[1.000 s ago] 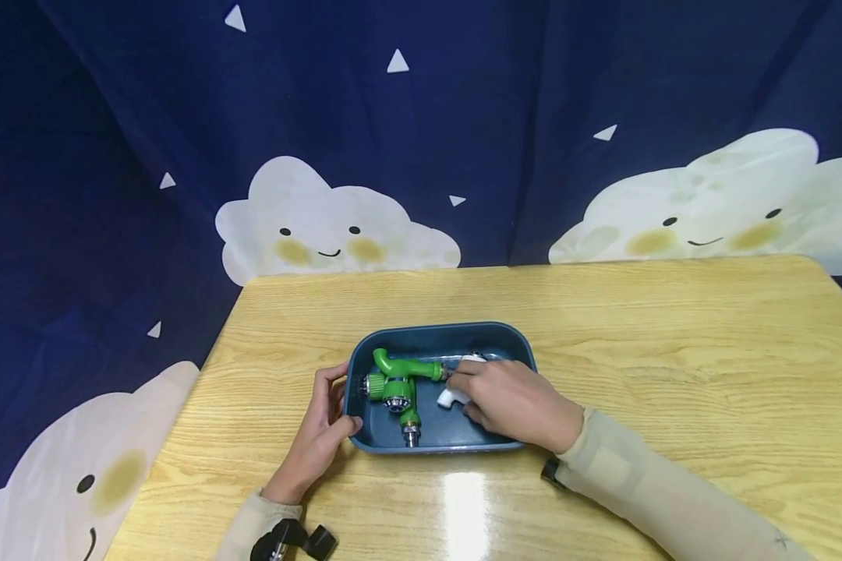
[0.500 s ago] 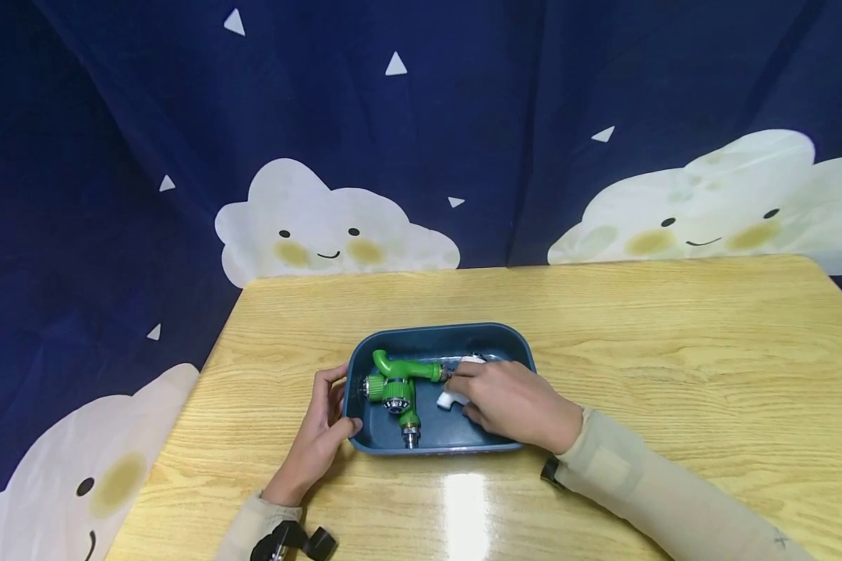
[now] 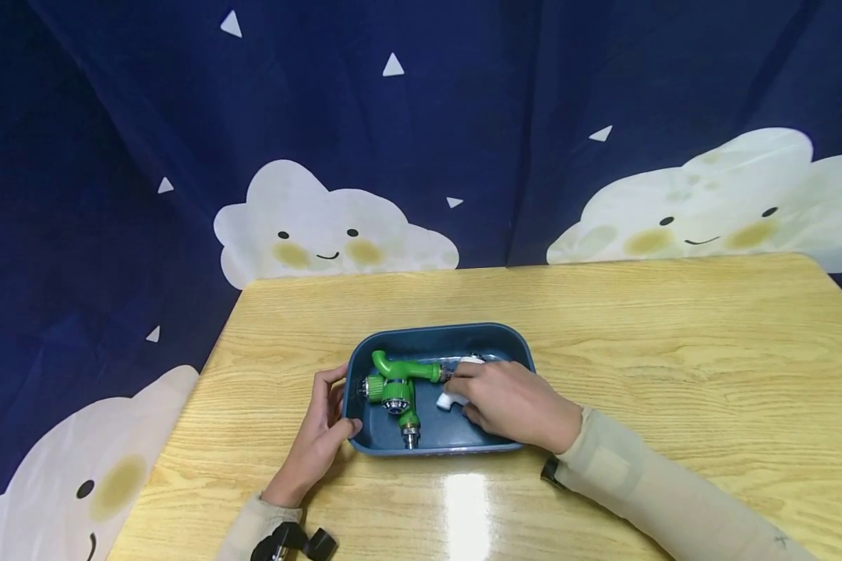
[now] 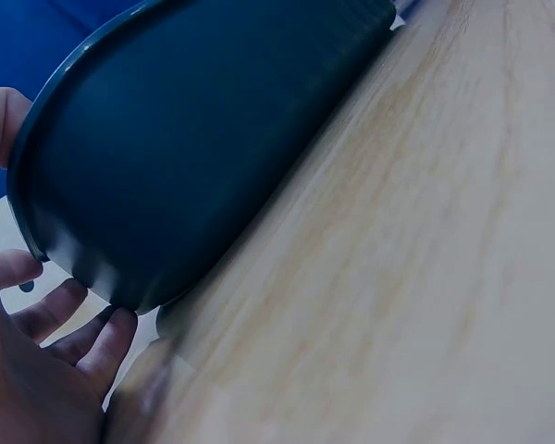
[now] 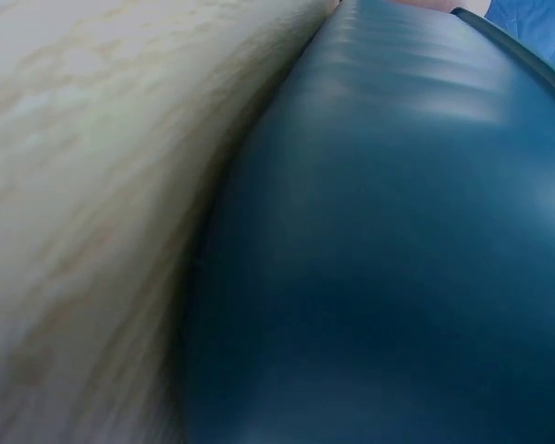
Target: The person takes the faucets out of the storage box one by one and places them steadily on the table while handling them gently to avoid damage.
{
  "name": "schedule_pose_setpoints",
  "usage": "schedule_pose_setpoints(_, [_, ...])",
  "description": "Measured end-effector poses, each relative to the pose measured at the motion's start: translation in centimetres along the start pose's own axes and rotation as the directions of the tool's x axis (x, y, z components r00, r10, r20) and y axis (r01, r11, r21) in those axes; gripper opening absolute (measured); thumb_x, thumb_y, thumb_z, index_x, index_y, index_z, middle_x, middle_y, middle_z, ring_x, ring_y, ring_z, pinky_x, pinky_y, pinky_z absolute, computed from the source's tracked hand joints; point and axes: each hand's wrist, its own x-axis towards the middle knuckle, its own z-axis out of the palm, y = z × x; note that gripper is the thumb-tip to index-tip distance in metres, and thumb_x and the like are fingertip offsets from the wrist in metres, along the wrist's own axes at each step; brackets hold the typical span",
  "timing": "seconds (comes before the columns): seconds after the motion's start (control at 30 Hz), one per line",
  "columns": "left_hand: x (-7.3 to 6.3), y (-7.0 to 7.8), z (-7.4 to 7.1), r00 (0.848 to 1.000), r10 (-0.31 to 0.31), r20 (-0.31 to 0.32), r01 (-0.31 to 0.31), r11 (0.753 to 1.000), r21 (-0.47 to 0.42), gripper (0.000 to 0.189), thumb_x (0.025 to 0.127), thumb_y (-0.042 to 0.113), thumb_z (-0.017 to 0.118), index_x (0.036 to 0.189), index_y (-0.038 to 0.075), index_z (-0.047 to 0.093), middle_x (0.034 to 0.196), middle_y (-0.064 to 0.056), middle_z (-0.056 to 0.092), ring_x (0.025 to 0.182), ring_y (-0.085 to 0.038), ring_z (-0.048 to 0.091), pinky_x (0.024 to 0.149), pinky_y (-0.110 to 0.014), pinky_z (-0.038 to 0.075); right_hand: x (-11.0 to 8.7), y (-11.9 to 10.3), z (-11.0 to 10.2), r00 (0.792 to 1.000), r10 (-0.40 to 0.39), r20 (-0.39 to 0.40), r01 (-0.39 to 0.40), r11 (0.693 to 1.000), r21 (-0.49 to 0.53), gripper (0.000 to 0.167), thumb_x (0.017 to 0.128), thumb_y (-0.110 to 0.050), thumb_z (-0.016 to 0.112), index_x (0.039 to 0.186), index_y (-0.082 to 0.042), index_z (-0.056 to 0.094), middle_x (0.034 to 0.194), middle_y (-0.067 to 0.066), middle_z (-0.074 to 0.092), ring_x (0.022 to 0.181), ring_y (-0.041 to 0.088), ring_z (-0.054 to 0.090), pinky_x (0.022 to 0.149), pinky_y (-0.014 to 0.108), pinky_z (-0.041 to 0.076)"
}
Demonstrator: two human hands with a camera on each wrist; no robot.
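A dark blue plastic bin (image 3: 435, 430) stands on the wooden table. My left hand (image 3: 314, 446) grips its left end, thumb over the rim and fingers against the outside wall; the left wrist view shows those fingers (image 4: 106, 356) on the bin's wall (image 4: 176, 148). Inside the bin, green plastic taps (image 3: 410, 369) with chrome ends lie together on the left side. On the right side, my right hand (image 3: 515, 401) reaches in and pinches a white tap (image 3: 446, 401), whose spout shows left of the fingers while its body is mostly hidden under them.
Table surface (image 3: 673, 351) surrounds the bin. Behind it hangs a navy curtain (image 3: 505, 117) printed with clouds. The right wrist view is filled mostly by the bin's outer wall (image 5: 379, 231) close to the camera.
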Motion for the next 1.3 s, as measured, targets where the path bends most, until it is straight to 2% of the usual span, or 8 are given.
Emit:
schedule_pose_setpoints(0.7, [-0.08,-0.05,0.04,1.000,-0.002,-0.012,0.002,1.000,0.008,0.076,0.080,-0.011,0.051,0.151,0.007,0.030,0.158,-0.020,0.040,0.137,-0.009,0.051,0.102,-0.017,0.046,-0.02,-0.02,0.02,1.000,0.001,-0.017,0.000,1.000,0.021,0.027,0.086,-0.012,0.079,0.113,-0.015,0.077,0.113,0.000,0.075,0.095,0.018,0.075,0.078,0.037,0.061])
schedule_pose_setpoints(1.3, [-0.03,-0.05,0.03,1.000,-0.001,-0.007,0.001,1.000,-0.004,0.076,0.080,-0.012,0.051,0.151,0.007,0.030,0.157,-0.021,0.041,0.137,-0.011,0.052,0.102,-0.018,0.047,-0.06,-0.01,-0.12,1.000,-0.004,-0.023,0.005,0.999,0.037,0.028,0.087,-0.011,0.079,0.114,-0.015,0.077,0.116,0.000,0.075,0.100,0.017,0.075,0.081,0.038,0.061])
